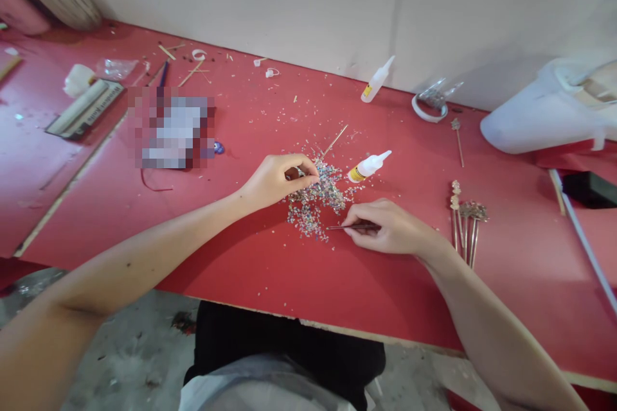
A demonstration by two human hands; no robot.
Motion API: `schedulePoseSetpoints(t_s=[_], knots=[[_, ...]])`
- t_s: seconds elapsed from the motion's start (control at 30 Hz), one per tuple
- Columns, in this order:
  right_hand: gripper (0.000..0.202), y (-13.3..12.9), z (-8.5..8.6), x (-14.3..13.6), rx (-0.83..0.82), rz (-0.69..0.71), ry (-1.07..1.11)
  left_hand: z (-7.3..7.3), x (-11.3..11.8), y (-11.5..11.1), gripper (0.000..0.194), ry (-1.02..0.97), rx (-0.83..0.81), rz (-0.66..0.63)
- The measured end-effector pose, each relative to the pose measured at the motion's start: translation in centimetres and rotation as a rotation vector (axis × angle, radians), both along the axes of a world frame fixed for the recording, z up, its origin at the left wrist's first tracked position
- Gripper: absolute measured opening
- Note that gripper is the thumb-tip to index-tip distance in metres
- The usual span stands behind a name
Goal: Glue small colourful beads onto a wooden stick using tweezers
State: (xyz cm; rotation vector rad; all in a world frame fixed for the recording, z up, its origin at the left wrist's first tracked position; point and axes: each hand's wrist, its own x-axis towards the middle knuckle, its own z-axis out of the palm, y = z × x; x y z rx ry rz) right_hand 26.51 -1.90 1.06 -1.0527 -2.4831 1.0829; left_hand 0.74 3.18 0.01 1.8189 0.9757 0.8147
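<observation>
A loose pile of small glittering rhinestones (332,189) lies on the red table. Over its left part, my left hand (289,178) is closed in a pinch; what the fingers hold, if anything, is too small to make out. My right hand (380,226) grips a thin pointed tool (351,227), perhaps tweezers, whose tip reaches the pile's lower right edge. Just above the right hand a white glue bottle with a yellow label (369,167) stands beside the stones. A thin gold-coloured stick (334,142) lies at the pile's upper edge.
Decorated hair sticks (466,215) lie to the right, with a single one (457,141) farther back. A second glue bottle (378,79) and a tape roll (429,108) are near the wall. On the right is a white bucket (535,109); on the left, a long box (85,109).
</observation>
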Motion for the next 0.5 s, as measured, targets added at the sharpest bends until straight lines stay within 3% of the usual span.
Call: schedulePoseSetpoints(t_s=[0.13, 0.23, 0.4, 0.5], knots=[[0.004, 0.0, -0.4, -0.2, 0.031, -0.081, -0.005, 0.0, 0.0, 0.0, 0.011, -0.006, -0.002, -0.011], [0.002, -0.2, -0.9, -0.6, 0.01, -0.224, 0.07, 0.2, 0.2, -0.1, 0.012, 0.015, 0.005, -0.035], [0.015, -0.5, -1.1, -1.8, -0.158, -0.544, 0.345, 0.5, 0.4, -0.4, 0.011, 0.05, 0.042, -0.069], [0.022, -0.6, -0.8, -2.6, -0.292, -0.633, 0.437, 0.5, 0.4, -0.6, 0.01, 0.054, 0.09, -0.091]])
